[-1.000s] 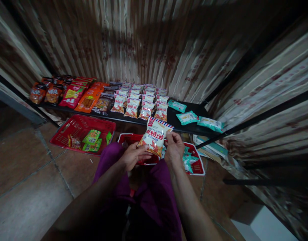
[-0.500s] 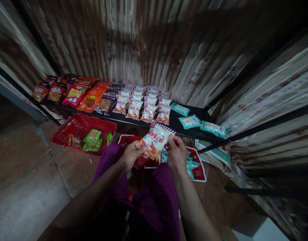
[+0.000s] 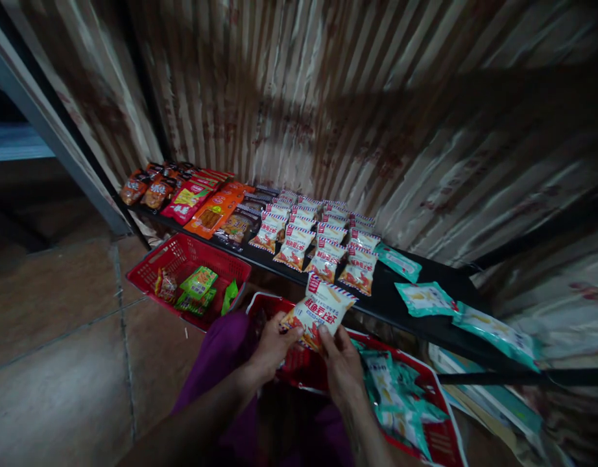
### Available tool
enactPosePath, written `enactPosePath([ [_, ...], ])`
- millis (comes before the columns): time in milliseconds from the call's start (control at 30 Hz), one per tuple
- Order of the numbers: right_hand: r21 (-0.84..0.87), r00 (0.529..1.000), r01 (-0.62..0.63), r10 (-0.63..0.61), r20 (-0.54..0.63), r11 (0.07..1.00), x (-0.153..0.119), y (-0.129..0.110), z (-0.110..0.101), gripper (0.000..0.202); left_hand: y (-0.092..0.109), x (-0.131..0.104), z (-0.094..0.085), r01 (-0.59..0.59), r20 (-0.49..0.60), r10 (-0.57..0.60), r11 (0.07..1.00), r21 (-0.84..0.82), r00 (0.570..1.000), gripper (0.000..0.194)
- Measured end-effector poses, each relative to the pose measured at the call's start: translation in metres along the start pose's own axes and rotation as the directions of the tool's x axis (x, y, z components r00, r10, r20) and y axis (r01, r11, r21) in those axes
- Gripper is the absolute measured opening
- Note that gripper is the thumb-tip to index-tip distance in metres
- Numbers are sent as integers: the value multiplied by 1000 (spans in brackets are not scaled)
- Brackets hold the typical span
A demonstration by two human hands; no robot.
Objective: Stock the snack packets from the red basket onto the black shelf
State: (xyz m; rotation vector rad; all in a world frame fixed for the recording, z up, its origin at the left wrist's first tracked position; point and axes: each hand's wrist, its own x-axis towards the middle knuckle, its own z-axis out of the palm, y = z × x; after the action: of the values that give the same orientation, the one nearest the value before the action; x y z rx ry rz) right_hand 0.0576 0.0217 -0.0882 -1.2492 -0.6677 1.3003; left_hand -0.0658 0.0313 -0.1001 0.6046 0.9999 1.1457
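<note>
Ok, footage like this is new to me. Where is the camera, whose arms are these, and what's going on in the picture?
There is no machine here: these are a person's bare arms, seen by a camera worn on their head, looking forward and down. The left hand and right hand together hold a white and orange snack bag.

Ahead is a black shelf. Along it, left to right, are red packets, orange packets, dark packets, rows of matching bags and teal packets.

Lower down, a red basket on the left holds green packets among other things; one on the right holds more teal packets.
</note>
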Motion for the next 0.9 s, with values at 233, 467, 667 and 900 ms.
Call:
enactPosePath([
  [233,-100,999,49,-50,-9,994,68,12,41,45,9,59,-23,-220,-146,257,948,229,955,37],
  [467,-142,958,268,-249,141,953,148,12,127,38,53,130,-50,-432,-293,704,655,620,647,39],
  [667,-241,944,306,-261,203,921,182,26,164,30,65,174,-71,-410,-250,782,535,738,571,37],
  [900,-367,923,376,-306,235,851,210,45,165,33,59,188,-71,-311,-253,749,522,794,612,45],
])
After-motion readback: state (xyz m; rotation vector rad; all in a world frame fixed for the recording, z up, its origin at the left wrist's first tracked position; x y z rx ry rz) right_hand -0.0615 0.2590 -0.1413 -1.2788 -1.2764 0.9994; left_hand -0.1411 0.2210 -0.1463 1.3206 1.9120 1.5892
